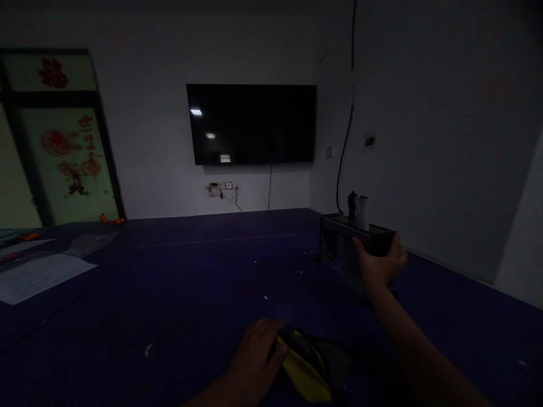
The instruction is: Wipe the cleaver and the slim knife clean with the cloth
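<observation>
Near the bottom middle of the head view, my left hand (258, 353) is closed on the edge of a yellow and dark item (306, 373), which looks like a soft bag or pouch; the dim light hides its exact kind. My right hand (382, 263) reaches forward and grips the near end of a long black box (341, 251), with the thumb on the left side and fingers over the far side. On top of that box stand a clear bottle (362, 213) and a small dark object (352, 206) beside it.
Small white scraps (148, 349) lie scattered on the dark blue floor (190, 288). At left are a printed sheet (42, 275), clear plastic (91, 244) and orange pieces (112, 219) by the door. A black cable (348, 124) runs down the wall behind the box. A television (254, 124) hangs ahead.
</observation>
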`<state>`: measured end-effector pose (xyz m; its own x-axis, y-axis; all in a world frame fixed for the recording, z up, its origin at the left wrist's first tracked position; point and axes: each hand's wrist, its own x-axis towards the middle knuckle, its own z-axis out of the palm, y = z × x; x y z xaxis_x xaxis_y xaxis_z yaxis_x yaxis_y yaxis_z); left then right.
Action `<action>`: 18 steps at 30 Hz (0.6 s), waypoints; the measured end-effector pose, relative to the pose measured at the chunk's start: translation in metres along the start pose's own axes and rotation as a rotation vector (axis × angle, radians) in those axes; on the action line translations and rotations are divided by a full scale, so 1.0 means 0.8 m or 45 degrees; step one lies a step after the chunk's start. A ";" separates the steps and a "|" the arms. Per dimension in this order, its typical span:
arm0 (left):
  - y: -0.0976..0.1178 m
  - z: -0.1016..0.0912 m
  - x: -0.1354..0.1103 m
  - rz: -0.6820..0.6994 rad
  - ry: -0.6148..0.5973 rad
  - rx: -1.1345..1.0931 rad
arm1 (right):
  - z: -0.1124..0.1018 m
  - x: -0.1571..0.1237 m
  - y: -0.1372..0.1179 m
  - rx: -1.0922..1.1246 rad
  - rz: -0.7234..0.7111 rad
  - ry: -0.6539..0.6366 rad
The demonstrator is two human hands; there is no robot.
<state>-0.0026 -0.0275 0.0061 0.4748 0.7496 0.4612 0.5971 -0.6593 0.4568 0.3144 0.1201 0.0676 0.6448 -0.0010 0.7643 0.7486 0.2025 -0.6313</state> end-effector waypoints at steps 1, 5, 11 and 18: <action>0.001 0.000 0.000 -0.002 0.001 0.002 | 0.000 0.000 -0.001 -0.006 0.022 -0.003; 0.005 -0.001 -0.002 -0.005 0.017 0.013 | -0.005 -0.003 -0.005 -0.029 0.094 -0.031; 0.001 -0.001 -0.001 -0.024 -0.019 0.026 | -0.020 -0.004 -0.038 -0.147 -0.008 -0.006; 0.000 0.001 0.002 -0.049 0.017 -0.016 | -0.053 -0.077 -0.133 0.415 -0.568 -0.615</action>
<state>-0.0014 -0.0260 0.0059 0.4428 0.7737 0.4532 0.6068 -0.6307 0.4838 0.2019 0.0569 0.0823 0.0931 0.2650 0.9597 0.7915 0.5650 -0.2329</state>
